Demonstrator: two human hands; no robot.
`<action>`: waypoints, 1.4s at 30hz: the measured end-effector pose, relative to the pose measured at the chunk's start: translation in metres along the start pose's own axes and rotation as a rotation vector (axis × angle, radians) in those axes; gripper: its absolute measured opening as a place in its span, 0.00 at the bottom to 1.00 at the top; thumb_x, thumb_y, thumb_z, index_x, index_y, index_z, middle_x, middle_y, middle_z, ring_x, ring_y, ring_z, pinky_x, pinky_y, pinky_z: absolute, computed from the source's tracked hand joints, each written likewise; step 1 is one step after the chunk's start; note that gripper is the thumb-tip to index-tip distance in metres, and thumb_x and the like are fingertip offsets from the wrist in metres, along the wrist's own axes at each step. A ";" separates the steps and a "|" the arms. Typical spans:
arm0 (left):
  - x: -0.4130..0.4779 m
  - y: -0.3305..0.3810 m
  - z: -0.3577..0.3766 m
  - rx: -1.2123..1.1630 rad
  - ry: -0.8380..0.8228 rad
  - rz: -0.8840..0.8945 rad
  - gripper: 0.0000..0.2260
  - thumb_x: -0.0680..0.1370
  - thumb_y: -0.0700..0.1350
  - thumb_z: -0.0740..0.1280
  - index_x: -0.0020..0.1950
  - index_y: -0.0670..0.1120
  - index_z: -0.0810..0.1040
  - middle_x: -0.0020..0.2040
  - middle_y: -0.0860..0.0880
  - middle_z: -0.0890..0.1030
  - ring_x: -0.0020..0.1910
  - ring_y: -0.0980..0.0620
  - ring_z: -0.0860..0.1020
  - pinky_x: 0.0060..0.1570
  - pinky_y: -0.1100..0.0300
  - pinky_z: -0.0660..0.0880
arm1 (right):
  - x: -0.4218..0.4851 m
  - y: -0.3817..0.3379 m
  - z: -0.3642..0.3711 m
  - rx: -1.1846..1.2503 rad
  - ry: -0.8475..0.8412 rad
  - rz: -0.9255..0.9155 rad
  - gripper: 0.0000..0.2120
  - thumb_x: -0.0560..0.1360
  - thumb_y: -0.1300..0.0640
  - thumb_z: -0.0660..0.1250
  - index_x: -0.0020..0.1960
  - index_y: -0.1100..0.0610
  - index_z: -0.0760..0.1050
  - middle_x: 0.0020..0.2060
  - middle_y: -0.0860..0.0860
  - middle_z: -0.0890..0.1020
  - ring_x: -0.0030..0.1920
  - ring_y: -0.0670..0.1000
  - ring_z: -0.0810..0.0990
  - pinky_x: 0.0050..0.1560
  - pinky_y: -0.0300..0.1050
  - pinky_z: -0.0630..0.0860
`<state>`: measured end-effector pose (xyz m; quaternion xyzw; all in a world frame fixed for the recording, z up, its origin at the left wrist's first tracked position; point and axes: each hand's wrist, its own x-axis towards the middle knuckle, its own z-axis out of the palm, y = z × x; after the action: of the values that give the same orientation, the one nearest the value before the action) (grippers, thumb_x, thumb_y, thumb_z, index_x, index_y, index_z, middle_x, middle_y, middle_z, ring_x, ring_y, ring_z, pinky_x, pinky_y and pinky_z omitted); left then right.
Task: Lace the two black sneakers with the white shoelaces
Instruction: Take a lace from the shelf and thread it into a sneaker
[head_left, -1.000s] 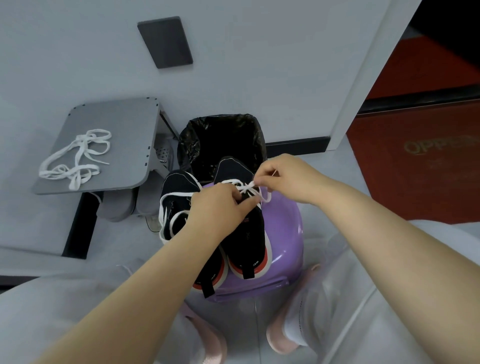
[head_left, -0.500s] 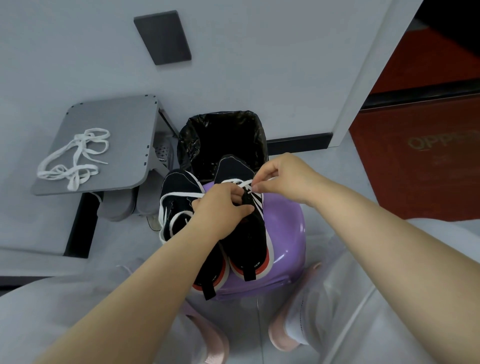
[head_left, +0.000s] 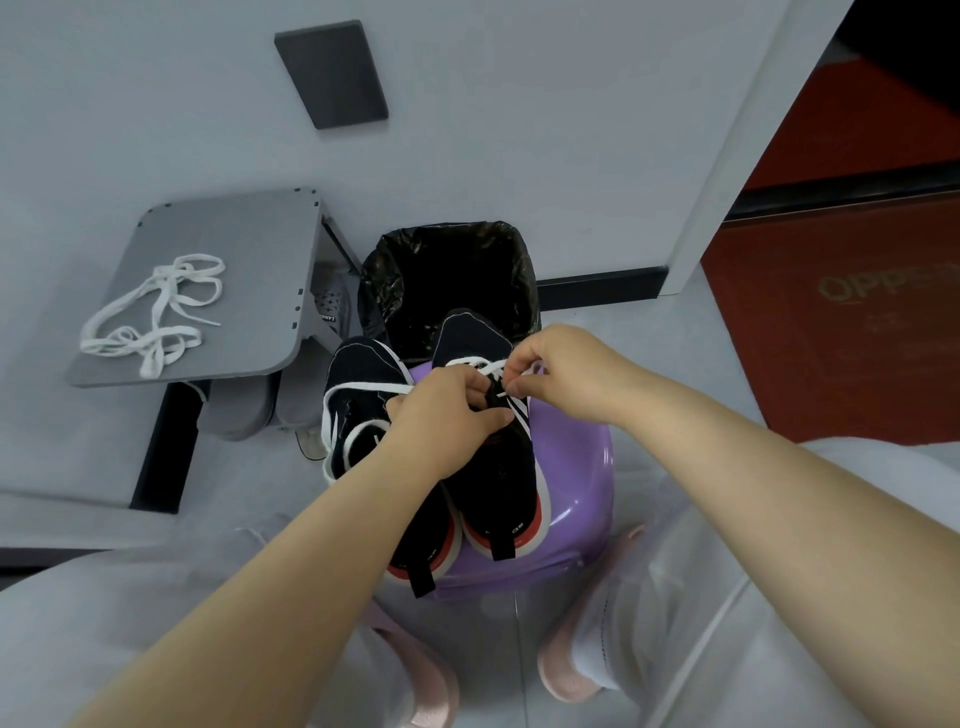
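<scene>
Shoelace (head_left: 467, 362) tip is pinched by right hand (head_left: 563, 374); sneaker (head_left: 504, 467) is gripped by left hand (head_left: 447, 413). The tip may be lost if the pinch is slackened.

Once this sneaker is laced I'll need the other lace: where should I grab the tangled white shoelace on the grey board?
Probably by the loose end pointing right. The tangled white shoelace lies flat in loops on the grey board, so pinch that end from above; lifting a loop would likely drag the whole tangle.

Left grip (head_left: 447, 410) and right grip (head_left: 556, 374) close together, fingers curled.
</scene>
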<state>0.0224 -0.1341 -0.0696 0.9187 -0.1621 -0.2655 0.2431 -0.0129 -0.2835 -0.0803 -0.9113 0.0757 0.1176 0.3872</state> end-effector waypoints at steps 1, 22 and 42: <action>0.000 0.000 0.000 0.000 0.001 0.001 0.18 0.74 0.52 0.69 0.63 0.49 0.74 0.56 0.54 0.79 0.59 0.53 0.75 0.67 0.51 0.61 | 0.000 0.000 0.000 -0.007 -0.002 -0.011 0.04 0.75 0.57 0.67 0.44 0.51 0.80 0.33 0.44 0.75 0.34 0.41 0.72 0.35 0.35 0.67; 0.004 -0.008 0.005 0.223 0.117 0.132 0.08 0.77 0.48 0.65 0.56 0.52 0.77 0.49 0.56 0.81 0.53 0.54 0.75 0.60 0.55 0.65 | -0.002 -0.009 0.002 0.239 -0.058 0.131 0.13 0.68 0.49 0.74 0.42 0.59 0.83 0.35 0.54 0.80 0.38 0.52 0.77 0.43 0.45 0.74; -0.003 -0.038 -0.066 0.237 0.102 0.062 0.07 0.78 0.52 0.62 0.46 0.50 0.75 0.42 0.52 0.76 0.44 0.52 0.74 0.43 0.60 0.67 | 0.016 -0.003 0.003 -0.008 -0.181 0.096 0.29 0.66 0.56 0.76 0.63 0.49 0.68 0.51 0.44 0.77 0.50 0.48 0.76 0.49 0.38 0.71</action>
<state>0.0642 -0.0775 -0.0399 0.9478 -0.2082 -0.1900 0.1488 0.0023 -0.2801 -0.0849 -0.8938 0.0834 0.2182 0.3828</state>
